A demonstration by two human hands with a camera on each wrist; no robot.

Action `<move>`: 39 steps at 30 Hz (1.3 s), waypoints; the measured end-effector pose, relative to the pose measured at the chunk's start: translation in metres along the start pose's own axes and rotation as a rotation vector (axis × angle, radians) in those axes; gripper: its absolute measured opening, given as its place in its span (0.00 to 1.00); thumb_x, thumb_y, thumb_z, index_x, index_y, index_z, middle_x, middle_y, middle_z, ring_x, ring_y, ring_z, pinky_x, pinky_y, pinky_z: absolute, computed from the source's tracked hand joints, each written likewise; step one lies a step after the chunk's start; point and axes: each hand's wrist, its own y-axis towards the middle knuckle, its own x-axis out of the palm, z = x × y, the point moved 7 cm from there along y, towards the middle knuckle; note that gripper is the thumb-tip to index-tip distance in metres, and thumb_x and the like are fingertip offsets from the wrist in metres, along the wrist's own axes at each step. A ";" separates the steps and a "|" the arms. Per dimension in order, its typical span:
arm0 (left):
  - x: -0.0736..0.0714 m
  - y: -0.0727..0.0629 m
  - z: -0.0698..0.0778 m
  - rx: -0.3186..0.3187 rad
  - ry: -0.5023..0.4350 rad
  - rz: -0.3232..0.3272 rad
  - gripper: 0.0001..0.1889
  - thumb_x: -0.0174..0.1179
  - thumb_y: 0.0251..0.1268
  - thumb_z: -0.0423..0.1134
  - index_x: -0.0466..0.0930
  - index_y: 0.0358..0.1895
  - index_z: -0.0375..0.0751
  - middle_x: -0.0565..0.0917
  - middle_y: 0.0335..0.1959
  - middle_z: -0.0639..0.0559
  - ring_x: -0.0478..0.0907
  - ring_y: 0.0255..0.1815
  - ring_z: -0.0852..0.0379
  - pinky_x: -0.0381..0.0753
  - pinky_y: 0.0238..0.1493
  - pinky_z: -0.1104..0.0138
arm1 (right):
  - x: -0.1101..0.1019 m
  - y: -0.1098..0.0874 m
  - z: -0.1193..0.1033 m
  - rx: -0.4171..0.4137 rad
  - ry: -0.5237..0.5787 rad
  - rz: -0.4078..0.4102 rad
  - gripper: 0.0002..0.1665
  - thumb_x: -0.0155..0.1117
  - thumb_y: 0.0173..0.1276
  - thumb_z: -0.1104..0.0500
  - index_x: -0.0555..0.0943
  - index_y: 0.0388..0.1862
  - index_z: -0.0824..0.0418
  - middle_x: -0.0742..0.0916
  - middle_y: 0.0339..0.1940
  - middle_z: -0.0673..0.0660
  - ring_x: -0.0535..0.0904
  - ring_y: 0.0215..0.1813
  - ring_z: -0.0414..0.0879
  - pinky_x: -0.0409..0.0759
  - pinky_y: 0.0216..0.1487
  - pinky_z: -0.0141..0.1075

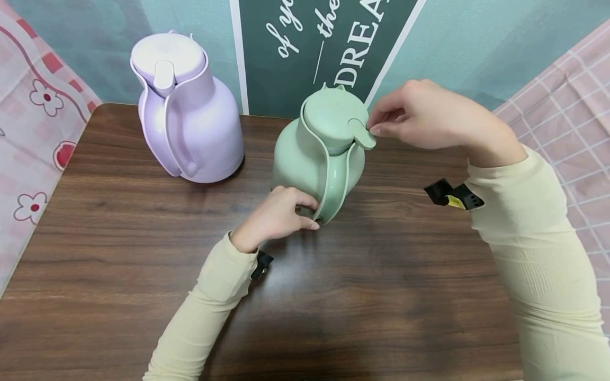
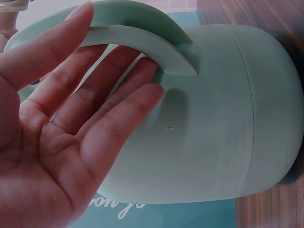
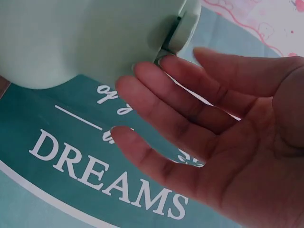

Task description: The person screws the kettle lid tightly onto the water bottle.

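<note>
A pale green thermos jug [image 1: 297, 159] stands on the wooden table, its lid on and its handle [image 1: 337, 182] facing the person. My left hand [image 1: 281, 211] is at the handle's lower end. In the left wrist view, its loosely bent fingers [image 2: 102, 90] reach into the handle's gap while the thumb lies on the near side. My right hand [image 1: 424, 114] is beside the lid, thumb and fingertips right at the lid's lever [image 1: 363, 136]. From the right wrist, relaxed fingers [image 3: 161, 104] show below the lever end, overlapping the jug's edge.
A lilac thermos jug [image 1: 214, 127] of the same shape stands at the back left of the table [image 1: 119, 264]. Behind both hangs a teal cloth with a dark lettered panel [image 1: 281, 79]. Patterned pink cloths border the left and right sides.
</note>
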 end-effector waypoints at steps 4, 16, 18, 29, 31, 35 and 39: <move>0.000 0.000 0.000 -0.012 0.000 0.001 0.10 0.69 0.47 0.38 0.84 0.36 0.44 0.83 0.33 0.56 0.73 0.32 0.61 0.71 0.39 0.67 | 0.000 0.005 0.011 0.061 0.010 -0.023 0.08 0.64 0.59 0.59 0.83 0.39 0.56 0.85 0.36 0.51 0.80 0.40 0.42 0.70 0.41 0.31; -0.001 0.000 0.000 0.004 0.006 0.000 0.09 0.69 0.48 0.38 0.84 0.36 0.44 0.83 0.32 0.55 0.73 0.31 0.60 0.71 0.38 0.68 | -0.001 0.013 0.017 0.073 0.050 -0.102 0.33 0.68 0.56 0.55 0.71 0.61 0.58 0.77 0.58 0.57 0.71 0.60 0.52 0.65 0.57 0.46; -0.001 -0.001 0.001 0.013 0.008 -0.003 0.09 0.68 0.48 0.38 0.84 0.35 0.43 0.82 0.30 0.56 0.71 0.29 0.60 0.70 0.36 0.68 | -0.001 0.015 0.016 0.074 0.039 -0.106 0.33 0.68 0.56 0.55 0.71 0.61 0.58 0.76 0.59 0.57 0.70 0.60 0.52 0.65 0.57 0.47; -0.002 -0.002 0.004 0.035 0.012 0.007 0.06 0.68 0.48 0.39 0.82 0.30 0.45 0.76 0.23 0.59 0.66 0.25 0.61 0.67 0.31 0.70 | 0.001 0.014 0.014 0.088 0.076 -0.064 0.32 0.66 0.55 0.55 0.73 0.60 0.59 0.79 0.55 0.56 0.72 0.59 0.48 0.65 0.58 0.44; -0.002 -0.001 0.004 0.035 0.010 0.010 0.06 0.68 0.48 0.39 0.82 0.30 0.45 0.76 0.24 0.59 0.66 0.25 0.61 0.67 0.31 0.70 | 0.001 0.014 0.014 0.093 0.081 -0.063 0.32 0.66 0.55 0.55 0.72 0.61 0.59 0.79 0.56 0.56 0.72 0.59 0.48 0.66 0.57 0.44; -0.002 -0.001 0.004 0.035 0.003 0.008 0.07 0.68 0.48 0.39 0.83 0.31 0.44 0.78 0.25 0.59 0.67 0.26 0.61 0.68 0.32 0.70 | 0.002 0.014 0.014 0.105 0.078 -0.081 0.34 0.67 0.56 0.54 0.71 0.62 0.59 0.78 0.57 0.56 0.71 0.60 0.48 0.65 0.58 0.44; -0.001 -0.001 0.003 0.034 -0.003 0.002 0.08 0.68 0.48 0.39 0.84 0.33 0.43 0.81 0.28 0.57 0.69 0.27 0.61 0.69 0.33 0.70 | 0.002 0.013 0.015 0.106 0.095 -0.096 0.34 0.67 0.55 0.54 0.71 0.62 0.58 0.77 0.58 0.56 0.70 0.61 0.48 0.64 0.59 0.44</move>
